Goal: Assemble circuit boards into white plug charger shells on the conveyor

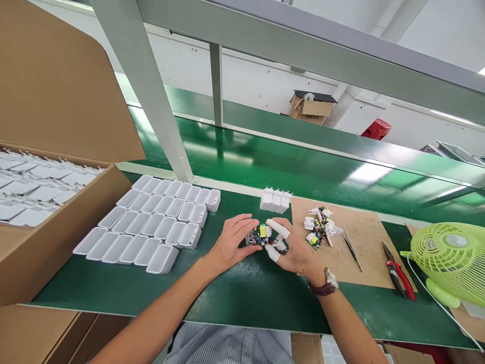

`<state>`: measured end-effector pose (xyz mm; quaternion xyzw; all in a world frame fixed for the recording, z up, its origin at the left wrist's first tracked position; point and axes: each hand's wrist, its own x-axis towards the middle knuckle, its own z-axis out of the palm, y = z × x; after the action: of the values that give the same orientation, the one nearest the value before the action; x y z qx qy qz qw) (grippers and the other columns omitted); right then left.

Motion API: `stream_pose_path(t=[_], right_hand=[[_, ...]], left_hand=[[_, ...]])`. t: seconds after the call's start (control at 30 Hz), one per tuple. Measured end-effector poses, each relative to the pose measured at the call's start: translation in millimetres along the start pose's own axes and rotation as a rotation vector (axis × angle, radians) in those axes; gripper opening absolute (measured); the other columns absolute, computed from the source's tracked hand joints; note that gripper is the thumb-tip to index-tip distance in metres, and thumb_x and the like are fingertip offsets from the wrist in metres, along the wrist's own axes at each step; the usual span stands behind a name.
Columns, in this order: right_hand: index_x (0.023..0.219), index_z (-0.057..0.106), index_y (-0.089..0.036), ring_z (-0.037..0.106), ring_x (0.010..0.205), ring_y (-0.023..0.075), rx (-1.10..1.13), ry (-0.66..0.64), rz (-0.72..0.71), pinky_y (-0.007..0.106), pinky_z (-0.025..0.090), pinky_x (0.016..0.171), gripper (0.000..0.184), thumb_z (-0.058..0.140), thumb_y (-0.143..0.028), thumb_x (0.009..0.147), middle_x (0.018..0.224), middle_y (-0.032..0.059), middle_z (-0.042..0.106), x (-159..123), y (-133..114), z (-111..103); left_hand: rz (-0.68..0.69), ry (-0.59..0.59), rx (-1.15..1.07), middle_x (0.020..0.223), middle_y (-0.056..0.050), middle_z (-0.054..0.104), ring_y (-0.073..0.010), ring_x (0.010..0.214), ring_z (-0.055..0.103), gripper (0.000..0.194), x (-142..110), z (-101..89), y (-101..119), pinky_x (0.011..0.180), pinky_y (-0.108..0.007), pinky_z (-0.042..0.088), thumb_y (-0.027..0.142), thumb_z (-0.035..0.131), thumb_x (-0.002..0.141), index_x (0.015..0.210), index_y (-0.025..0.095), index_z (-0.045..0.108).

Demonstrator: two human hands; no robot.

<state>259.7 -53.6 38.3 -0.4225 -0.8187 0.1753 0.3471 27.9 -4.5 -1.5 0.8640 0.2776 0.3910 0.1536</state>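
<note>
Between my two hands, above the green bench, is a small circuit board [262, 233] with a yellow transformer and other parts on it. My left hand [232, 240] grips its left end, thumb below and fingers above. My right hand [291, 247], with white covers on the thumb and a finger, closes on its right end, where dark wires or parts show. Further left, rows of open white plastic cases [153, 222] lie on the bench. Several white plug pieces [275, 200] stand just beyond my hands.
On a brown board [356, 227] at right lie loose circuit boards [320, 228], tweezers [352, 251] and red-handled pliers [397, 273]. A green fan [443, 258] stands at far right. An open carton [76, 217] of white parts borders the left. A metal frame post [151, 96] rises behind the cases.
</note>
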Motion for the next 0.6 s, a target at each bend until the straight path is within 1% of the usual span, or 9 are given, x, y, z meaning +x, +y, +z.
stream_pose_path(t=[0.07,0.13,0.2,0.27,0.4,0.5,0.57,0.6], right_hand=[[0.154,0.031,-0.031,0.058,0.125,0.0268,-0.038,0.011,-0.057,0.046,0.058,0.101,0.07,0.056,-0.014,0.091,0.135,0.0132,0.052,1,0,3],[0.155,0.03,-0.03,0.057,0.124,0.0293,-0.12,0.006,-0.102,0.051,0.056,0.102,0.072,0.057,-0.015,0.09,0.134,0.0142,0.053,-1,3,4],[0.156,0.029,-0.03,0.059,0.122,0.0314,-0.204,-0.023,-0.116,0.053,0.057,0.1,0.072,0.057,-0.017,0.091,0.133,0.015,0.056,-4,7,5],[0.157,0.03,-0.03,0.06,0.122,0.0324,-0.239,-0.043,-0.113,0.053,0.057,0.099,0.071,0.057,-0.018,0.092,0.135,0.0153,0.057,-7,11,6],[0.158,0.028,-0.03,0.054,0.135,0.0298,-0.102,0.007,-0.065,0.051,0.053,0.108,0.072,0.059,-0.019,0.094,0.148,0.0147,0.052,-12,16,7],[0.154,0.036,-0.032,0.056,0.134,0.026,-0.002,0.021,-0.058,0.047,0.053,0.109,0.066,0.059,-0.018,0.094,0.146,0.0114,0.055,-13,15,8],[0.151,0.041,-0.032,0.059,0.129,0.025,0.037,0.075,-0.038,0.045,0.055,0.106,0.062,0.06,-0.018,0.093,0.142,0.0105,0.059,-14,14,8],[0.15,0.042,-0.031,0.06,0.128,0.0252,0.045,0.114,-0.003,0.045,0.056,0.105,0.061,0.06,-0.019,0.093,0.14,0.0108,0.06,-14,14,8]], left_hand=[[0.009,0.013,-0.003,0.133,-0.01,0.067,-0.0308,0.134,0.056,0.06,0,-0.2,0,0.11,-0.05,0.045,0.044,0.069,0.094,0.147,0.027,0.046],[-0.001,-0.009,-0.01,0.131,-0.011,0.068,-0.031,0.133,0.057,0.058,-1,-0.7,-1,0.109,-0.05,0.045,0.045,0.068,0.094,0.145,0.026,0.049],[-0.025,-0.049,-0.018,0.13,-0.011,0.069,-0.0319,0.132,0.057,0.056,-1,-0.9,-2,0.109,-0.05,0.045,0.048,0.067,0.094,0.143,0.025,0.053],[-0.053,-0.079,-0.025,0.129,-0.011,0.069,-0.0326,0.133,0.056,0.055,-1,-0.3,-3,0.11,-0.051,0.045,0.05,0.066,0.094,0.141,0.025,0.055],[-0.073,-0.064,-0.025,0.13,-0.011,0.068,-0.0325,0.134,0.055,0.054,-2,3.2,-4,0.11,-0.052,0.043,0.048,0.067,0.094,0.141,0.025,0.053],[-0.046,-0.057,-0.04,0.13,-0.01,0.068,-0.032,0.134,0.053,0.056,-2,5.6,-5,0.11,-0.053,0.043,0.046,0.068,0.094,0.144,0.028,0.05],[-0.052,-0.068,-0.069,0.136,-0.011,0.063,-0.0327,0.137,0.05,0.064,-3,6.0,-4,0.113,-0.054,0.041,0.049,0.07,0.092,0.148,0.031,0.045],[-0.086,-0.077,-0.085,0.142,-0.012,0.059,-0.0339,0.139,0.048,0.075,-3,6.0,-4,0.115,-0.055,0.04,0.053,0.073,0.088,0.152,0.031,0.04]])
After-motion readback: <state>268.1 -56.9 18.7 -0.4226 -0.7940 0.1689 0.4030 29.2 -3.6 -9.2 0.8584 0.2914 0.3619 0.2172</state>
